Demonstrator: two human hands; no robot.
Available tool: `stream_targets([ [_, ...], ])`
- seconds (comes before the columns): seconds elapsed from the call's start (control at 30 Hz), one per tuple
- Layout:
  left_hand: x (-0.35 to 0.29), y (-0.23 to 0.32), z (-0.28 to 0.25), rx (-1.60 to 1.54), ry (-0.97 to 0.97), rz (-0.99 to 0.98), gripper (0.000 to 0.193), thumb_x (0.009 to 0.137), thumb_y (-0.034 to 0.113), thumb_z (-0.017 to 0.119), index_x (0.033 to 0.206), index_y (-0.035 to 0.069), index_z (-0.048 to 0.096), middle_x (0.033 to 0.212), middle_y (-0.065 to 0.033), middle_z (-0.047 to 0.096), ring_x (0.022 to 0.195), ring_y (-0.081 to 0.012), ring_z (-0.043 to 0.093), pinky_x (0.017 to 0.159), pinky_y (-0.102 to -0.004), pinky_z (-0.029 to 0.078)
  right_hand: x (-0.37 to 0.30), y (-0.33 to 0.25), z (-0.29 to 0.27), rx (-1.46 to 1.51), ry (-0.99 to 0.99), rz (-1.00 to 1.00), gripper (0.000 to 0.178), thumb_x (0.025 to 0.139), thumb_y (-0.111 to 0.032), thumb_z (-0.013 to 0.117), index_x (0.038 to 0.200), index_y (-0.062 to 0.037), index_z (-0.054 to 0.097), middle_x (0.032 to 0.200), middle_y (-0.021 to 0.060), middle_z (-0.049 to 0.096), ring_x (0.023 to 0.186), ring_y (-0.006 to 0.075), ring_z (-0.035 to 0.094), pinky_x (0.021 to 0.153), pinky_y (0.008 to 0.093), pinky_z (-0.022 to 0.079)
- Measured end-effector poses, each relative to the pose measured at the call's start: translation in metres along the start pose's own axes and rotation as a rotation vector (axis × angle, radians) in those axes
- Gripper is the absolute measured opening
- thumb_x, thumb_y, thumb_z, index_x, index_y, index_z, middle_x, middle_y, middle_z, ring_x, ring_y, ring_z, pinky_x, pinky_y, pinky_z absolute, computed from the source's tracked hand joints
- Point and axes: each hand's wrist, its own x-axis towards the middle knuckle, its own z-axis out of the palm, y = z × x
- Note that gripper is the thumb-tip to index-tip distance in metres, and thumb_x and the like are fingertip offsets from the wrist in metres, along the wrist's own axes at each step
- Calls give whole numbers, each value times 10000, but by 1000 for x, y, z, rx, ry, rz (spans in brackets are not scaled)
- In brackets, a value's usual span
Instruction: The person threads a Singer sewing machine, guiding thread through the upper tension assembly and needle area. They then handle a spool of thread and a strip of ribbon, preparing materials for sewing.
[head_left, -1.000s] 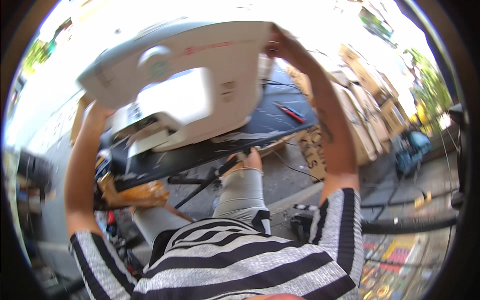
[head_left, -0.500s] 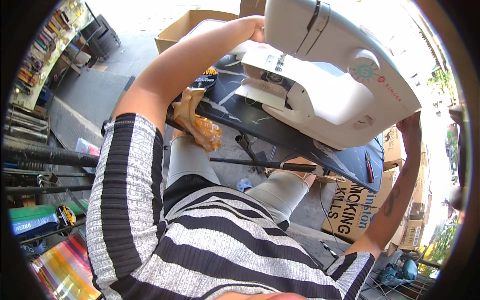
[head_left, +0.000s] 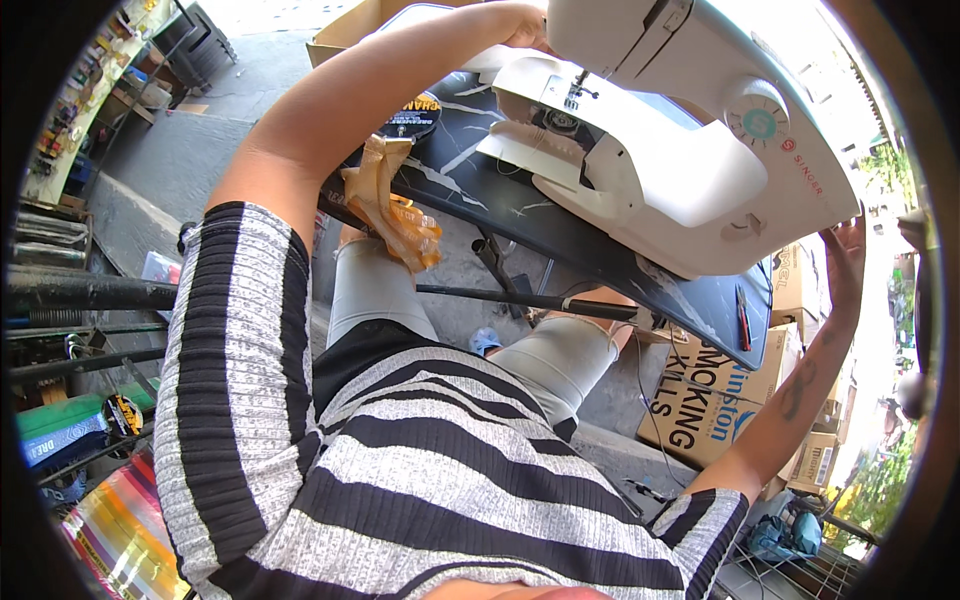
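A white sewing machine [head_left: 690,225] stands at an angle over the dark marbled tabletop [head_left: 480,200], with its needle area and free arm toward the left. My left hand [head_left: 530,28] reaches round the machine's far left end, and its fingers are partly hidden behind the casing. At the opposite end, my right hand [head_left: 846,245] is against the lower right side, some fingers out of sight. A slim red-and-black tool [head_left: 742,318] lies near the table's right corner. Crumpled amber plastic [head_left: 390,205] hangs over the left edge beside a round black container [head_left: 414,118].
An open cardboard box [head_left: 335,40] is beyond the table. More printed cartons [head_left: 715,395] stand on the floor at the right. Under the tabletop runs a dark metal bar [head_left: 490,297], close to my knees. Metal racks and packaged goods [head_left: 65,440] line the left side.
The whole view has shifted slightly, with the table and machine now a little higher and farther right. Both hands remain at the machine's two ends.
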Motion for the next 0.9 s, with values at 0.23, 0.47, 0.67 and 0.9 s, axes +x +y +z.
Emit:
stream_targets([
  [0.23, 2, 0, 0, -50, -43, -5, 193, 956, 135, 606, 1121, 41, 636, 1022, -107, 638, 895, -221, 623, 742, -356, 503, 8, 7, -5, 244, -70, 199, 749, 1044, -574, 311, 1521, 2, 278, 1498, 198, 413, 1384, 254, 425, 1167, 387, 330],
  [0.47, -1, -1, -4, -96, -70, -28, 178, 949, 127, 614, 1101, 38, 640, 992, -103, 643, 861, -220, 633, 710, -349, 516, 10, 31, -19, 165, -61, 194, 585, 1066, -406, 416, 1482, 3, 380, 1425, 124, 510, 1339, 213, 473, 1190, 377, 309],
  [0.67, 0, 2, -7, -134, -91, -47, 164, 944, 119, 620, 1083, 35, 643, 965, -99, 647, 832, -219, 642, 682, -343, 526, 3, 4, -1, 204, 33, 37, 663, 1042, -400, 481, 1517, 12, 272, 1548, 203, 340, 1438, 248, 338, 1231, 396, 219],
  [0.9, 2, -3, -12, -191, -114, -76, 149, 938, 111, 628, 1063, 33, 646, 935, -95, 652, 799, -217, 652, 649, -336, 539, 17, 0, 5, 118, 51, 214, 679, 1039, -563, 363, 1439, -18, 422, 1364, 159, 535, 1253, 233, 490, 1116, 390, 333],
])
